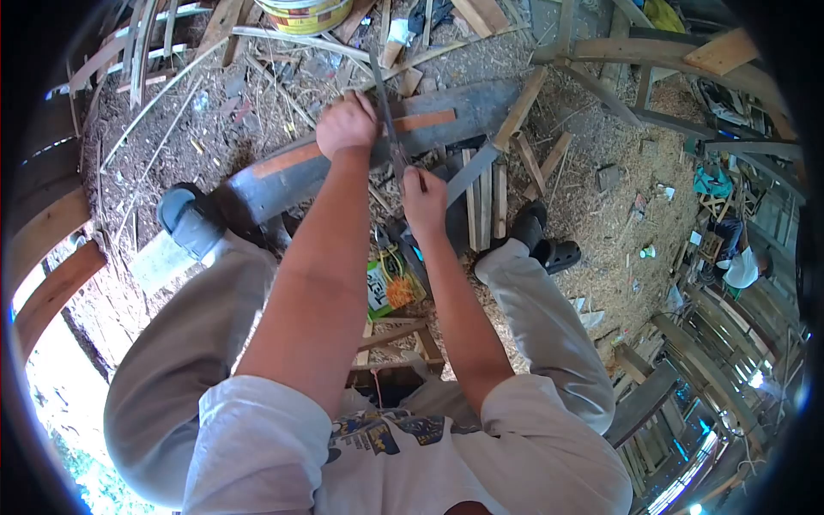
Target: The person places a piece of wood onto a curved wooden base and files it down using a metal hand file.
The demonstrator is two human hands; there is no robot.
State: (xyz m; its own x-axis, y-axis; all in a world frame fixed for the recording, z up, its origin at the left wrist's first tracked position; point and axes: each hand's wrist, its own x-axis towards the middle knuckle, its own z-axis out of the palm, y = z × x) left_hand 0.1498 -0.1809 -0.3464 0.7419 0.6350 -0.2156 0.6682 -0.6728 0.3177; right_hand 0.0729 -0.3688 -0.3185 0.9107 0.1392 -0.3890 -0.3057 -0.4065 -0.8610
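My left hand (pixel 348 125) is closed over a narrow reddish-brown wood strip (pixel 287 160), which lies along a wide grey plank (pixel 476 103). Its fingertips are turned away from me. My right hand (pixel 425 202) grips the near end of a long, narrow, dark-bladed hand tool (pixel 384 107). The blade points away from me and crosses the strip just right of my left hand. It shows almost edge-on, so I cannot tell whether it is a saw or a large knife.
A yellow bucket (pixel 307 15) stands at the far side. Offcuts and thin sticks litter the shavings-covered ground. Between my legs lies a green packet (pixel 378 287). Curved timber framing (pixel 652 53) rises on the right, and another person (pixel 740 268) sits farther right.
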